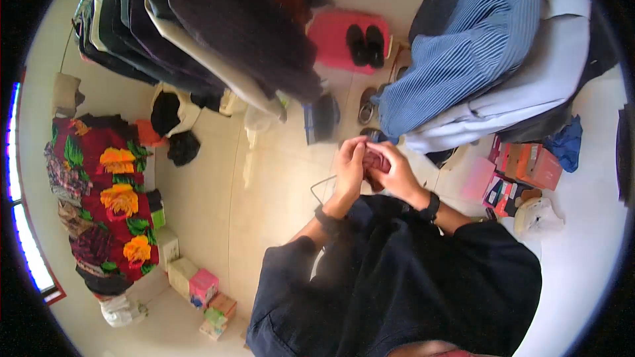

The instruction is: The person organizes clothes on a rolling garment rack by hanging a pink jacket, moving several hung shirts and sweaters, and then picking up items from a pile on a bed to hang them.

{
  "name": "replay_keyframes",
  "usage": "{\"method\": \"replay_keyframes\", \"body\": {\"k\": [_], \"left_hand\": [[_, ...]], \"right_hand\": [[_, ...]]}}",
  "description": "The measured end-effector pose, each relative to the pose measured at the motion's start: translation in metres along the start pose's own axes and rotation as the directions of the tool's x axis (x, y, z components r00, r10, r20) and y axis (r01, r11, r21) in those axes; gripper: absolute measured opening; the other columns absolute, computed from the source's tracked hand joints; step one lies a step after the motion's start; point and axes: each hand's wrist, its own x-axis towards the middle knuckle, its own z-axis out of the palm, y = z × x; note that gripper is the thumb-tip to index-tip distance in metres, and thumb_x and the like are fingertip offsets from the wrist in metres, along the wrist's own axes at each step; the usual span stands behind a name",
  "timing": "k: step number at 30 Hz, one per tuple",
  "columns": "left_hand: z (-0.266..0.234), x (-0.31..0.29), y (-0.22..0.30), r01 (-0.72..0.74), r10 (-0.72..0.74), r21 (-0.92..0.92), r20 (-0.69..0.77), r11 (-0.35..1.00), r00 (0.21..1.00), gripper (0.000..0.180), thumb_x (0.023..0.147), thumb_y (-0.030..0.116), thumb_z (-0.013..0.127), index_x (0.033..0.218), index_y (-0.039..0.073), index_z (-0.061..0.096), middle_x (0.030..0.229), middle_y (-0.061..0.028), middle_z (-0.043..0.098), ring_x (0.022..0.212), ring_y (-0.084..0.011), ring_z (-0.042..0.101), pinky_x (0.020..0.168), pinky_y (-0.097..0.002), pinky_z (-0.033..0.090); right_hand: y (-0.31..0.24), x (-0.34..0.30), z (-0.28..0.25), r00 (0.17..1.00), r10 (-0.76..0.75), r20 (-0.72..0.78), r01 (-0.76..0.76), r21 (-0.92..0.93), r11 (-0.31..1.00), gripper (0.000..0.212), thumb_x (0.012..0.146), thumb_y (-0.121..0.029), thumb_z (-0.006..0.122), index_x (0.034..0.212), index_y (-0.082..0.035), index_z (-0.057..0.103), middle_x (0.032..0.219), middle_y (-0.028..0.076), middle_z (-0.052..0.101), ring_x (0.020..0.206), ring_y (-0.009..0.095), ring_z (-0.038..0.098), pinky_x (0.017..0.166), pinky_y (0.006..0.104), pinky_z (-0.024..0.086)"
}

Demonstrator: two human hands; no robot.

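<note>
Two shoes [357, 45] top one pink box [325, 34] at twelve o'clock; left hand [351, 162] and right hand [398, 170] fingers clamp one bundle [375, 160].

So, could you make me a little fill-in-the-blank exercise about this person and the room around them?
1. The left hand and the right hand hold a reddish-brown item, and each wrist wears a ____ band.
2. A pair of dark shoes sits on a bright ____ surface.
3. The red cloth with orange flowers is toward the picture's ____ edge.
4. The hanging blue garment has a ____ pattern.

Missing words: black; pink; left; striped.
</note>
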Motion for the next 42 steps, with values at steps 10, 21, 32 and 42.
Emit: {"method": "replay_keyframes", "body": {"k": [10, 21, 32, 42], "left_hand": [[-0.074, -0.006, 0.047, 0.004, -0.004, -0.106, -0.006, 0.994, 1.0, 0.028, 0.097, 0.012, 0.049, 0.121, -0.002, 0.051, 0.115, -0.0141, 0.061, 0.104, -0.0193, 0.059, 0.088, -0.029, 0.048], [-0.214, 0.059, 0.228, -0.494, 0.509, 0.158, -0.071, 0.855, 0.858, 0.018, 0.088, 0.007, 0.058, 0.105, 0.0, 0.062, 0.08, -0.0102, 0.067, 0.055, -0.0081, 0.057, 0.048, -0.022, 0.044], [-0.14, 0.127, 0.417, -0.733, 0.666, 0.652, 0.462, 0.193, 0.586, 0.055, 0.081, 0.039, 0.065, 0.114, -0.004, 0.058, 0.106, -0.0247, 0.064, 0.101, -0.0403, 0.06, 0.086, -0.0413, 0.048], [-0.112, 0.174, 0.413, -0.621, 0.66, 0.756, 0.36, 0.206, 0.659, 0.032, 0.085, 0.018, 0.044, 0.106, -0.002, 0.059, 0.098, -0.0259, 0.065, 0.095, -0.0423, 0.062, 0.083, -0.0478, 0.049]], "right_hand": [[-0.03, 0.037, 0.062, 0.934, -0.156, 0.32, 0.23, -0.207, 0.951, 0.048, 0.074, -0.017, 0.073, 0.116, -0.001, 0.056, 0.113, 0.017, 0.059, 0.099, 0.034, 0.06, 0.084, 0.0381, 0.05], [-0.179, 0.175, 0.111, 0.856, -0.511, -0.077, 0.496, -0.158, 0.854, 0.021, 0.085, -0.004, 0.061, 0.105, 0.0, 0.063, 0.098, 0.009, 0.066, 0.085, 0.013, 0.062, 0.074, 0.0259, 0.05], [-0.267, 0.359, 0.106, 0.722, -0.511, -0.466, 0.059, -0.695, 0.717, 0.045, 0.078, -0.022, 0.066, 0.115, 0.002, 0.056, 0.104, 0.025, 0.063, 0.097, 0.037, 0.061, 0.083, 0.041, 0.048], [-0.257, 0.339, 0.099, 0.586, -0.585, -0.561, -0.009, -0.727, 0.687, 0.034, 0.085, -0.006, 0.05, 0.117, 0.005, 0.056, 0.097, 0.029, 0.062, 0.092, 0.042, 0.061, 0.083, 0.0462, 0.049]]}}
